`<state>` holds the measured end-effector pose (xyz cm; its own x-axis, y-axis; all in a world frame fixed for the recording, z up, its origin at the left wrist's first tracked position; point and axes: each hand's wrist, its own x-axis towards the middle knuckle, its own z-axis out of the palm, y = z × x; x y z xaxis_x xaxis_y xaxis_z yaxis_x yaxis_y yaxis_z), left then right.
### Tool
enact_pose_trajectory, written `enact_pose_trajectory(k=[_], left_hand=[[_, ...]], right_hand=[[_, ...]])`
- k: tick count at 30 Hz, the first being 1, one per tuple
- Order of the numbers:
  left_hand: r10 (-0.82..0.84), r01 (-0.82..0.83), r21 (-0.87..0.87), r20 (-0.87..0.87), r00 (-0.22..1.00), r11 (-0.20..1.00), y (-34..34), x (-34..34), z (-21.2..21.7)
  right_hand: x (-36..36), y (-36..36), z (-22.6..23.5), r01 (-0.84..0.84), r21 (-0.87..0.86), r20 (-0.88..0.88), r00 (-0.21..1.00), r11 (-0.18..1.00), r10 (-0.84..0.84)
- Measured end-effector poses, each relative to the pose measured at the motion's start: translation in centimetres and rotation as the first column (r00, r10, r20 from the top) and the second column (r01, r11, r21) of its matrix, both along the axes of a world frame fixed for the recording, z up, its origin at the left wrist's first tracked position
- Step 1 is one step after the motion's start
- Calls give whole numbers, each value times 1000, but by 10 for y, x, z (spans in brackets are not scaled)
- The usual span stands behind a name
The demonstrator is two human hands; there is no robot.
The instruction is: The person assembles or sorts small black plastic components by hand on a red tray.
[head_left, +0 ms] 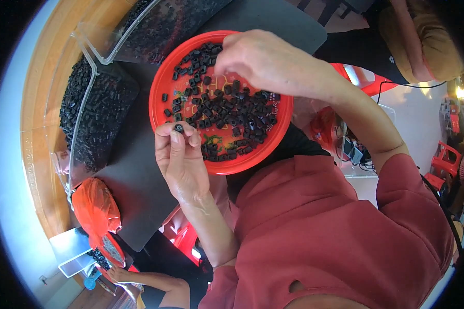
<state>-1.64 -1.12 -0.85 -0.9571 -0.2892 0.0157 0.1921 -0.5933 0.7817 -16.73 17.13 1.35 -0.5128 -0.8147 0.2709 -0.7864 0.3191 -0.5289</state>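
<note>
A round red tray (160, 108) holds many small black plastic parts (206, 107), spread loosely over its printed bottom. My left hand (178, 162) is raised at the tray's near left rim. Its thumb and fingers pinch one small black plastic part (178, 128), with the hollow end facing up. Over the far right side of the tray is my right hand (258, 57), its fingers curled down and in. Whatever its fingertips may hold is hidden and slightly blurred.
Clear plastic bins (95, 87) heaped with black parts stand left and behind on the dark table (139, 134). An orange-red plastic bag (95, 206) sits beside them. Another person's arm (154, 280) works at lower left; someone else sits at upper right. Red stools (445, 157) stand farther right.
</note>
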Motion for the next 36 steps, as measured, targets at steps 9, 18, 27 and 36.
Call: enact_pose_trajectory(k=[9, 18, 27, 36], left_hand=[[-8, 9, 15, -5, 1000, 1000, -1, 0, -2], [-7, 7, 5, -2, 1000, 1000, 2, -1, -2], [-18, 18, 16, -4, 1000, 1000, 1, -1, 0], [-16, 16, -17, -3, 1000, 1000, 2, 0, -1]], right_hand=[[-23, 1, -8, 276, -121, -245, 922, 953, -299], [4, -9, -14, 55, -37, -226, 972, 998, -61], [-17, 27, 6, 355, -160, -228, 894, 921, -384], [-20, -17, -5, 311, 36, -289, 913, 950, -288]])
